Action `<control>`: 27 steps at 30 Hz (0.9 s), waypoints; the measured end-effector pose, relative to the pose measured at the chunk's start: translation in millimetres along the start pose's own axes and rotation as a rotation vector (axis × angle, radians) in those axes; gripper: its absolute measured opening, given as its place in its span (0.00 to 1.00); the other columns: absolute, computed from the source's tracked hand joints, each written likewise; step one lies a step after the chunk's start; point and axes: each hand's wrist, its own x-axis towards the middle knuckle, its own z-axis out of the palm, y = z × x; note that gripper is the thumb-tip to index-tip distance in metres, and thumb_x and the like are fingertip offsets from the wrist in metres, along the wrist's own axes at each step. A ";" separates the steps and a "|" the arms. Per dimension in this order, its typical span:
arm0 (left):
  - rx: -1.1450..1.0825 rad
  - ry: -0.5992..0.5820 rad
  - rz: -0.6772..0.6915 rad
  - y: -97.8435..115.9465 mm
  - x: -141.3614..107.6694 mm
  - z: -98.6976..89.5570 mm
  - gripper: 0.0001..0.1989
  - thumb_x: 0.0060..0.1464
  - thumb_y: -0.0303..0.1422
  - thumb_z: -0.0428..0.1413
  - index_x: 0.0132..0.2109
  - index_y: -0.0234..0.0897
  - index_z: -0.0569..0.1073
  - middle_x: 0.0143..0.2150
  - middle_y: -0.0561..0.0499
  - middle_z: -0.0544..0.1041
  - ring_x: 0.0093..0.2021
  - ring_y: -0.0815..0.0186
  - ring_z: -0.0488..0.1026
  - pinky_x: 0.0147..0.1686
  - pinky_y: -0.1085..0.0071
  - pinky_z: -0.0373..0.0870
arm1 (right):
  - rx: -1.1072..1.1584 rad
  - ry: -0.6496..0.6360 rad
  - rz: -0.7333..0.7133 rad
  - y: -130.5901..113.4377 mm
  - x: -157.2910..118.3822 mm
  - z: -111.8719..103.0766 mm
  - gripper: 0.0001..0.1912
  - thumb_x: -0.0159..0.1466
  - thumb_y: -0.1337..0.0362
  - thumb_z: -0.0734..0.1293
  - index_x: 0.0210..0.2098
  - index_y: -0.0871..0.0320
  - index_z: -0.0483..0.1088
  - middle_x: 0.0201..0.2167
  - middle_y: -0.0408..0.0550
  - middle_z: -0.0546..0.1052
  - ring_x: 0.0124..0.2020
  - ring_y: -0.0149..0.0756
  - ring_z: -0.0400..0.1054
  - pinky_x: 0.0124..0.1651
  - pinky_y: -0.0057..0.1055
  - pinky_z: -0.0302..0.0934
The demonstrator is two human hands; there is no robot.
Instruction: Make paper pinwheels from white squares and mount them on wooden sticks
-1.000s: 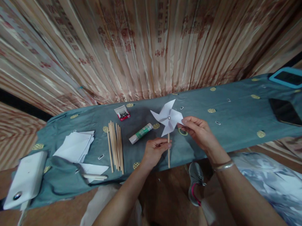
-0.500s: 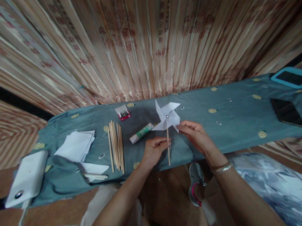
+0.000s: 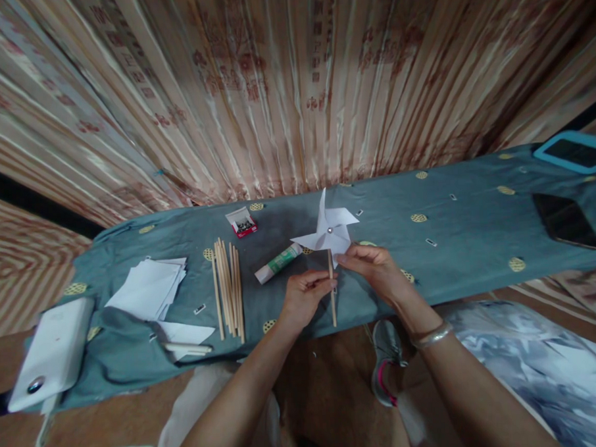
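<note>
A white paper pinwheel [image 3: 332, 231], with a shiny pin at its centre, is fixed to the top of a thin wooden stick [image 3: 333, 307]. My left hand [image 3: 304, 299] pinches this stick a little below the pinwheel and holds it upright over the table's front part. The fingertips of my right hand [image 3: 374, 269] are closed on the lower blade of the pinwheel, right of the stick. Just left of the pinwheel lies a glue stick [image 3: 279, 263] with a green label. Behind it stands an open red box [image 3: 241, 223] of small metal pins.
Several wooden sticks [image 3: 228, 289] lie left of the glue stick on the cloth-covered table [image 3: 457, 243]. Farther left are white paper sheets [image 3: 150, 286] and a white device [image 3: 54, 349] with a cable. A black phone [image 3: 567, 221] and a blue-framed device [image 3: 576, 152] lie right.
The pinwheel has turned clockwise on its pin. My right hand has moved left and slightly down with a blade at its fingertips. My left hand has stayed on the stick.
</note>
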 end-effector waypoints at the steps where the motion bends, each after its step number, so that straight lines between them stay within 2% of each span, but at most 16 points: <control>1: 0.002 -0.002 -0.001 0.4 -0.3 0.2 0.12 0.36 0.36 0.68 0.31 0.37 0.83 0.31 0.49 0.82 0.31 0.64 0.75 0.36 0.69 0.73 | -0.007 -0.007 -0.008 0.5 0.2 0.7 0.18 0.43 0.52 0.78 0.16 0.56 0.71 0.18 0.38 0.68 0.23 0.28 0.58 0.30 0.29 0.54; 7: 0.022 -0.010 -0.009 2.1 -1.6 0.6 0.11 0.36 0.35 0.68 0.31 0.37 0.83 0.28 0.51 0.81 0.28 0.67 0.73 0.33 0.72 0.70 | -0.052 -0.046 -0.052 2.1 0.8 4.0 0.17 0.46 0.50 0.77 0.17 0.56 0.73 0.18 0.39 0.72 0.23 0.28 0.61 0.30 0.29 0.57; 10: 0.015 -0.013 -0.028 1.4 -1.2 0.0 0.11 0.36 0.35 0.68 0.31 0.37 0.83 0.29 0.50 0.81 0.29 0.67 0.73 0.33 0.72 0.70 | -0.122 -0.026 -0.096 -0.3 0.2 -2.9 0.19 0.48 0.48 0.75 0.16 0.56 0.73 0.20 0.41 0.74 0.24 0.29 0.63 0.31 0.29 0.57; 14: -0.016 -0.019 -0.061 1.0 -1.2 0.1 0.14 0.35 0.37 0.69 0.32 0.36 0.83 0.30 0.49 0.82 0.29 0.67 0.73 0.34 0.71 0.70 | -0.196 0.179 -0.121 -3.7 2.3 -25.2 0.23 0.51 0.45 0.73 0.14 0.56 0.72 0.20 0.45 0.76 0.24 0.31 0.65 0.30 0.29 0.57; 16: -0.026 -0.038 -0.084 2.0 -2.1 0.6 0.15 0.33 0.38 0.70 0.32 0.36 0.83 0.30 0.49 0.82 0.29 0.67 0.73 0.35 0.71 0.70 | -0.185 0.332 -0.180 -4.7 5.3 -36.4 0.22 0.52 0.45 0.72 0.15 0.56 0.72 0.20 0.45 0.76 0.25 0.32 0.66 0.31 0.30 0.58; 19: -0.023 -0.103 -0.134 4.6 -4.4 1.7 0.17 0.32 0.40 0.70 0.31 0.36 0.83 0.30 0.48 0.82 0.29 0.67 0.74 0.35 0.70 0.70 | -0.136 0.472 -0.244 -5.0 10.8 -45.5 0.17 0.49 0.46 0.75 0.22 0.54 0.76 0.22 0.43 0.76 0.26 0.32 0.66 0.33 0.30 0.59; 22: -0.010 -0.166 -0.173 6.9 -6.8 3.0 0.16 0.31 0.40 0.71 0.31 0.36 0.83 0.29 0.49 0.82 0.29 0.67 0.73 0.35 0.71 0.70 | -0.034 0.409 -0.221 -3.7 15.2 -45.7 0.16 0.46 0.48 0.77 0.27 0.53 0.78 0.26 0.42 0.78 0.28 0.32 0.67 0.34 0.30 0.61; 24: 0.000 -0.189 -0.183 7.5 -7.6 3.7 0.17 0.31 0.40 0.71 0.31 0.37 0.83 0.29 0.49 0.82 0.28 0.67 0.73 0.35 0.71 0.69 | 0.012 0.347 -0.187 -2.6 16.8 -43.7 0.15 0.46 0.50 0.77 0.26 0.53 0.78 0.26 0.42 0.78 0.27 0.31 0.67 0.33 0.30 0.61; 27: 0.010 -0.197 -0.193 7.5 -7.5 4.0 0.18 0.31 0.41 0.71 0.31 0.36 0.83 0.28 0.49 0.81 0.28 0.67 0.73 0.34 0.71 0.69 | 0.046 0.325 -0.164 -2.2 17.1 -40.8 0.13 0.45 0.53 0.78 0.24 0.53 0.78 0.24 0.42 0.77 0.26 0.30 0.67 0.33 0.30 0.61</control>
